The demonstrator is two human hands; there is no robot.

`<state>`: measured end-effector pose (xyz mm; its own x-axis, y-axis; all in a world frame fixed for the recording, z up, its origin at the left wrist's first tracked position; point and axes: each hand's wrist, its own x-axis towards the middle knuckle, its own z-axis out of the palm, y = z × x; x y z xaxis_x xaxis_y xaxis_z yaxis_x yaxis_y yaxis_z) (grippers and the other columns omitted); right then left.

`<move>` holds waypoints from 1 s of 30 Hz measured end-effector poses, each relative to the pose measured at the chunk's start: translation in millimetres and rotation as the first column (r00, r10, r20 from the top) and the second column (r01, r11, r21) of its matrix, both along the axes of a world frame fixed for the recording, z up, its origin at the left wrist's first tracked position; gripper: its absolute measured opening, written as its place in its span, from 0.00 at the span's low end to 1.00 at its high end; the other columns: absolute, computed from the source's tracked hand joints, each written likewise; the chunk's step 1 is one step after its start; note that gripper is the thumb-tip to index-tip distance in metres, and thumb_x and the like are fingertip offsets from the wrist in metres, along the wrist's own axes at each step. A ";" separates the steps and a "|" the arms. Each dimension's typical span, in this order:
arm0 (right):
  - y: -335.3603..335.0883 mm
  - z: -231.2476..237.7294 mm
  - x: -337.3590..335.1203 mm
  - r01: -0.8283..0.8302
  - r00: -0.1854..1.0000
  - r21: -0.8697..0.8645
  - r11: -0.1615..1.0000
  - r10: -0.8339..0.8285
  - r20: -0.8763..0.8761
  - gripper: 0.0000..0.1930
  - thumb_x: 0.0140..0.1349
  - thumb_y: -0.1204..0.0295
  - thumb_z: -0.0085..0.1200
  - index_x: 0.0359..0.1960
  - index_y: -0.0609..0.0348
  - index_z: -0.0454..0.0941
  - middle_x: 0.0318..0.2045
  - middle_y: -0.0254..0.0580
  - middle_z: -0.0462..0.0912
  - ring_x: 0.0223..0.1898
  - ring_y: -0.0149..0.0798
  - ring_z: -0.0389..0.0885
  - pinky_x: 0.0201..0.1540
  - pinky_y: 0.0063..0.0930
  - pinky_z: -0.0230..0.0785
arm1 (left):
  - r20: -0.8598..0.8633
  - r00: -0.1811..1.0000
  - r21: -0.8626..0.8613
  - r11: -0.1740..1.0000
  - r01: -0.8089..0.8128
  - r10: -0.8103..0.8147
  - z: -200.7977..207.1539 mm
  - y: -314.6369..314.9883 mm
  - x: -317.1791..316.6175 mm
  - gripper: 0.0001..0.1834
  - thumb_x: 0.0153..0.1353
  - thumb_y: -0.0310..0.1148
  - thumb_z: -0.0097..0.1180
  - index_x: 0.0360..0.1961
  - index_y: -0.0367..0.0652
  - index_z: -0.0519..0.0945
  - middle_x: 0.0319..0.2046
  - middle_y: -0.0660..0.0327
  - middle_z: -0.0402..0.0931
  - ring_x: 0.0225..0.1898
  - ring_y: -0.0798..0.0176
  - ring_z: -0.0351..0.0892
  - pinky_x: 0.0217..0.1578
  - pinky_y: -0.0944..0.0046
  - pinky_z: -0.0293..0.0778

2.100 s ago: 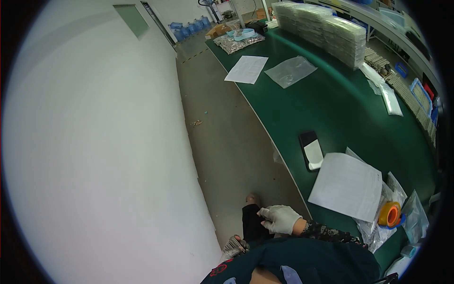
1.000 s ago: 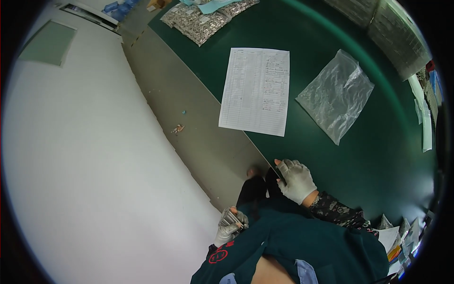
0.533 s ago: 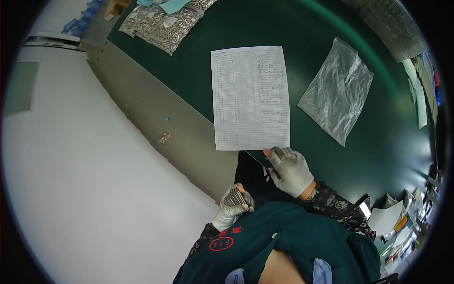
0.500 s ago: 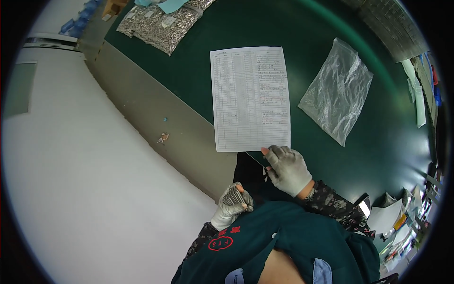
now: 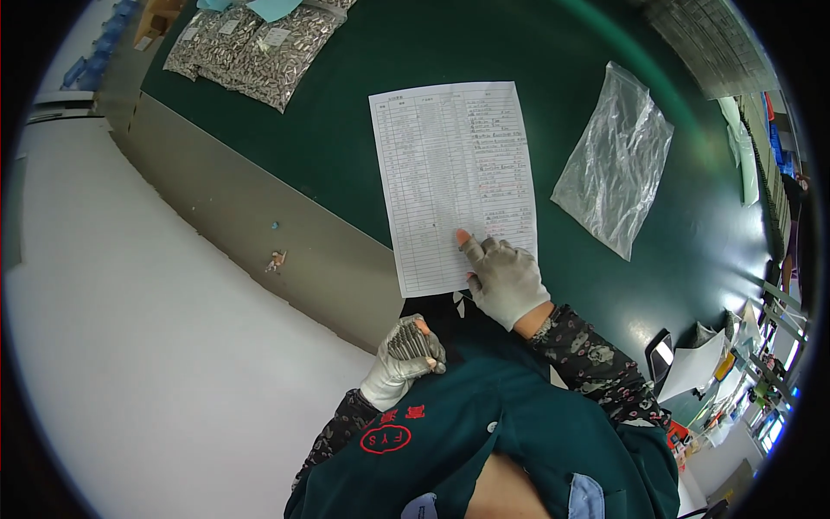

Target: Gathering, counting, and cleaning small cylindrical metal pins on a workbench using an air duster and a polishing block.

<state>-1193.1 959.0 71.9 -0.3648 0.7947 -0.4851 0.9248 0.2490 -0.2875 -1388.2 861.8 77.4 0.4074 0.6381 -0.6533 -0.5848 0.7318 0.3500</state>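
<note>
A printed sheet (image 5: 419, 186) with rows and handwritten entries lies at the near edge of the green table. My right hand (image 5: 506, 277), in a white glove with bare fingertips, rests on its lower right part. The index finger is stretched out onto the page, and nothing shows in this hand. Close to my body, off the table edge, my left hand (image 5: 396, 368) is closed, gloved the same way. Held in its curled fingers is a ridged grey bundle (image 5: 410, 344) that looks like thin metal pins; its underside is hidden by the hand.
A crumpled clear plastic bag (image 5: 614, 164) lies right of the sheet. Bags of small metal parts (image 5: 259, 56) sit at the far left of the green table (image 5: 346, 164). A phone (image 5: 660, 355) and papers are at the right. A white surface (image 5: 173, 346) fills the left.
My right hand has moved from the sheet's lower edge up onto the page, its index finger now extended. The sheet is slightly tilted. My left hand keeps its hold; the whole view has shifted.
</note>
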 end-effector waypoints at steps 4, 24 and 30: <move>8.7 2.9 -6.6 0.020 0.998 -0.059 0.998 -0.017 0.059 0.34 0.55 0.64 0.51 0.64 0.53 0.56 0.37 0.45 0.76 0.40 0.41 0.78 0.40 0.36 0.70 | 0.024 0.999 -0.001 1.000 0.030 -0.030 0.3 7.2 -7.0 0.26 0.43 0.21 0.66 0.42 0.46 0.67 0.27 0.60 0.71 0.29 0.61 0.75 0.32 0.64 0.74; 42.2 4.5 -17.1 0.162 0.986 -0.207 0.965 -0.154 0.056 0.35 0.54 0.72 0.40 0.67 0.58 0.48 0.27 0.47 0.81 0.29 0.47 0.81 0.34 0.40 0.72 | 0.032 0.995 -0.013 0.996 0.090 -0.089 -2.0 22.1 -18.7 0.26 0.43 0.21 0.66 0.43 0.46 0.67 0.27 0.60 0.70 0.30 0.62 0.75 0.33 0.64 0.74; 40.5 2.6 -16.8 0.156 0.987 -0.199 0.967 -0.146 0.068 0.34 0.54 0.72 0.40 0.66 0.58 0.48 0.26 0.47 0.81 0.28 0.46 0.81 0.33 0.39 0.72 | 0.033 0.995 -0.023 0.995 0.098 -0.097 -2.0 24.4 -17.4 0.26 0.42 0.22 0.67 0.42 0.46 0.67 0.27 0.60 0.71 0.29 0.62 0.75 0.32 0.65 0.73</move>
<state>-1209.8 999.5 74.5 -0.2177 0.7216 -0.6572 0.9624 0.0467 -0.2676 -1405.6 886.2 75.3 0.4882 0.5783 -0.6536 -0.5208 0.7940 0.3136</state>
